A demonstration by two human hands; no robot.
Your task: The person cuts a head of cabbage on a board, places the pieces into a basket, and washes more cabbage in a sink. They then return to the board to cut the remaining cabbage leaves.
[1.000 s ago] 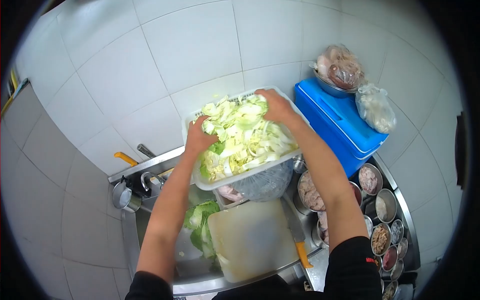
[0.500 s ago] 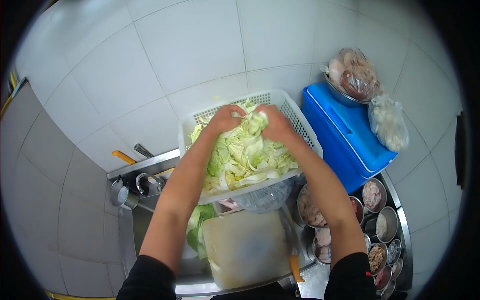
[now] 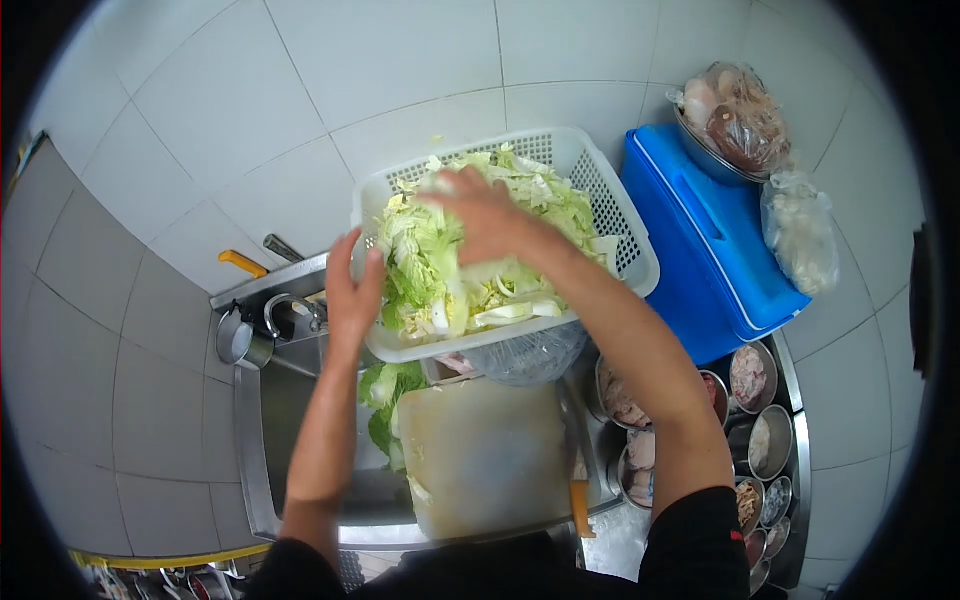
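Observation:
A white perforated plastic basket (image 3: 640, 262) is heaped with torn pale-green cabbage leaves (image 3: 545, 200). Over the middle of the heap, my right hand (image 3: 487, 218) is open, its fingers spread and slightly blurred against the leaves. My left hand (image 3: 354, 290) is at the basket's left wall, with thumb and fingers apart and nothing held. Below the basket lies a worn cutting board (image 3: 485, 455). Larger green leaves (image 3: 388, 410) sit along the board's left edge, over the sink. A knife with an orange handle (image 3: 580, 508) lies to the board's right.
A blue cooler box (image 3: 680, 260) stands right of the basket, carrying a bowl of bagged meat (image 3: 735, 125) and a knotted plastic bag (image 3: 800, 235). Several metal containers (image 3: 765, 440) of food line the right side. A faucet (image 3: 290, 315) rises by the sink (image 3: 285, 430) at left.
My hands have parted. The left moved down from the leaves to the basket's left side; the right shifted left across the heap, and the leaf bunch it held is released.

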